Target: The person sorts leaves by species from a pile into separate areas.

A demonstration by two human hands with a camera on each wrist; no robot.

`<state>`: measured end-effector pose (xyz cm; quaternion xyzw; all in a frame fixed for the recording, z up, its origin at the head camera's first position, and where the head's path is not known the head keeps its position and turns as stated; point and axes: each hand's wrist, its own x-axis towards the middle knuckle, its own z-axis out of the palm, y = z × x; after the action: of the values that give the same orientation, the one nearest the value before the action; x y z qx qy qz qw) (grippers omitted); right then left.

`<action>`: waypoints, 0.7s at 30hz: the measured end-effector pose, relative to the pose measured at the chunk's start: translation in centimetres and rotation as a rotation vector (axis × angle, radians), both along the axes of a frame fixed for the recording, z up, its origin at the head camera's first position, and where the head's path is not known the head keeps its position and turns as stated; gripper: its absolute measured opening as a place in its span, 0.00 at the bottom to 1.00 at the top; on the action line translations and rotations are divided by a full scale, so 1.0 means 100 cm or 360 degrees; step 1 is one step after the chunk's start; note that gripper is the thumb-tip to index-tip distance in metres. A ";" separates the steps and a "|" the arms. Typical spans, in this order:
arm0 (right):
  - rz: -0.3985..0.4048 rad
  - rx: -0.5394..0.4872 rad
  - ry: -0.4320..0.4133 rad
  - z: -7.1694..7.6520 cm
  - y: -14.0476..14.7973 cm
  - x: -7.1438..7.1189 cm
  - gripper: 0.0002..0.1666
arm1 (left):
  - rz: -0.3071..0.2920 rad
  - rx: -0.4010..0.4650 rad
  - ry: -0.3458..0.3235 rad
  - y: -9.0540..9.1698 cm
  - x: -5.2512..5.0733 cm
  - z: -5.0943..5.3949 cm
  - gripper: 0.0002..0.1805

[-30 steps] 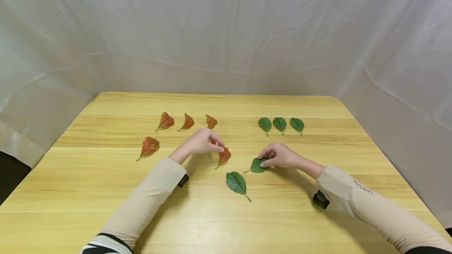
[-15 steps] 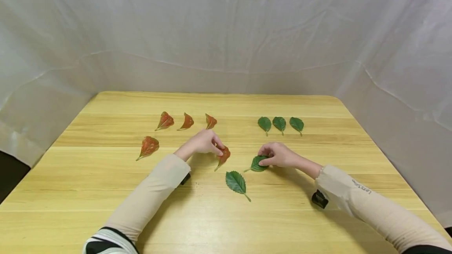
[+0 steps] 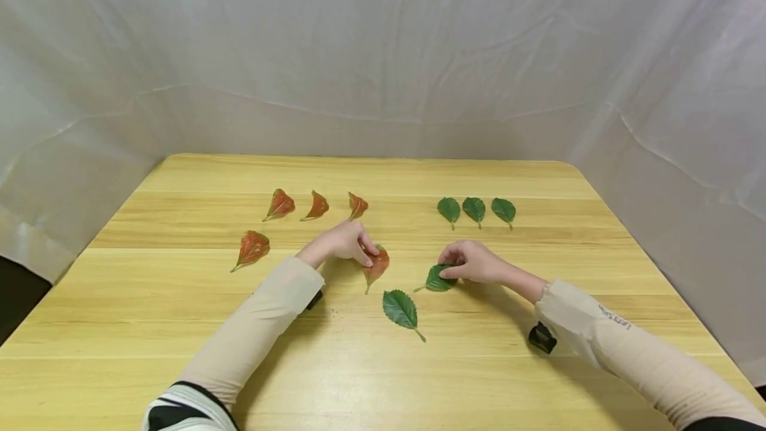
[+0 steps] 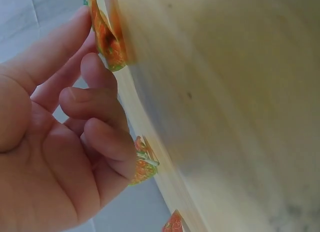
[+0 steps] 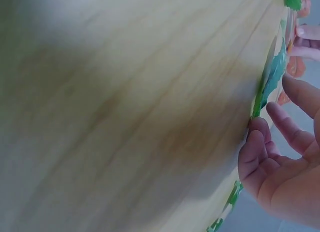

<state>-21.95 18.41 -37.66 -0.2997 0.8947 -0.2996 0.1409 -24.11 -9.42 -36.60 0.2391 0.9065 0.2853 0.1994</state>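
In the head view, my left hand (image 3: 347,243) pinches a red leaf (image 3: 377,267) between thumb and fingers, its stem pointing toward me. The left wrist view has this leaf (image 4: 111,47) at the fingertips, partly covered by them. My right hand (image 3: 473,262) pinches the broad end of a green leaf (image 3: 438,278), whose stem points left. From the right wrist, that leaf (image 5: 274,76) stands slightly off the wood by the thumb and fingers. Another green leaf (image 3: 399,308) lies nearer me, between the hands.
Along the back left lie three red leaves (image 3: 318,205), and a further red leaf (image 3: 254,248) sits left of my left hand. Three green leaves (image 3: 474,210) form a row at the back right. Pale cloth (image 3: 383,65) hangs behind the wooden table (image 3: 371,384).
My left thumb and fingers have come down on the red leaf, which has turned so its stem points more directly toward me. The right hand and its green leaf have barely moved.
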 end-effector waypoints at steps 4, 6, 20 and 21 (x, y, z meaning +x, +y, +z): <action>0.0001 -0.0020 0.0027 0.001 -0.001 0.001 0.10 | 0.0020 -0.0029 -0.0015 -0.001 0.000 -0.001 0.13; -0.0017 -0.0033 0.0030 0.002 -0.002 0.002 0.10 | 0.0026 -0.0037 -0.0026 -0.001 -0.001 -0.001 0.12; 0.0015 -0.0262 -0.0135 0.007 -0.021 0.016 0.13 | 0.0035 -0.0095 -0.0017 0.000 0.001 0.001 0.10; 0.0023 -0.0276 -0.0169 0.006 -0.023 0.018 0.13 | 0.0035 -0.0104 -0.0008 0.000 0.001 0.001 0.10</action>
<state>-20.18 16.09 -37.03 -0.3009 0.8545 -0.3905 0.1638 -24.06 -9.42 -36.52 0.2217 0.9174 0.2584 0.2062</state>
